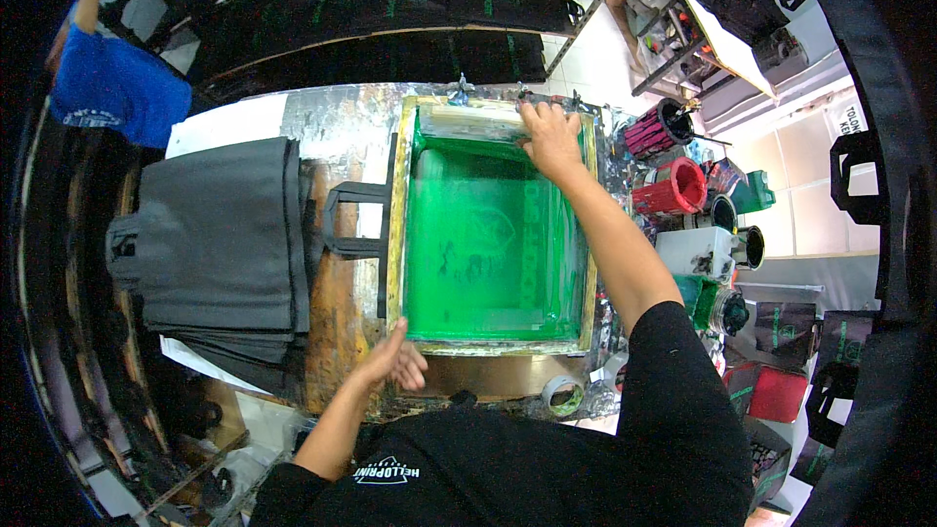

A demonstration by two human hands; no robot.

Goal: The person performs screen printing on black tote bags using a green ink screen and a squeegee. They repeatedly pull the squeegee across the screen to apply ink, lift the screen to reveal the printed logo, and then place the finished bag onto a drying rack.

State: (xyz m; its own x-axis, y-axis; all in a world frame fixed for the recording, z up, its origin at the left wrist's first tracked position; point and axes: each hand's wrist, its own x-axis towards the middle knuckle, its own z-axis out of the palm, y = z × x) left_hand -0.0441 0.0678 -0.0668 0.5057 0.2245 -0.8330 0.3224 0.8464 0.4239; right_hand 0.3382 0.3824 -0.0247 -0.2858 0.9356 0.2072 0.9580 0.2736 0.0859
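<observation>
A silk-screen frame (397, 234) with worn yellowish edges lies on the bench before me, its mesh (468, 234) covered in green ink. Across its far end rests a pale squeegee (468, 121). My right hand (552, 141) reaches over the frame, its fingers closed over the squeegee's right end; their undersides are hidden. Just outside the near left corner is my left hand (393, 363), thumb raised, fingers loosely bent and apart, with nothing in it. From under the frame's left side sticks out the handle of a black bag (356, 220).
A stack of dark fabric bags (220, 234) lies on the left. Ink-stained cans, including a red one (673, 185), line the right edge. A tape roll (563, 395) sits near my body. A person in a blue shirt (122, 88) stands at the far left, by shelves of black bags (390, 0).
</observation>
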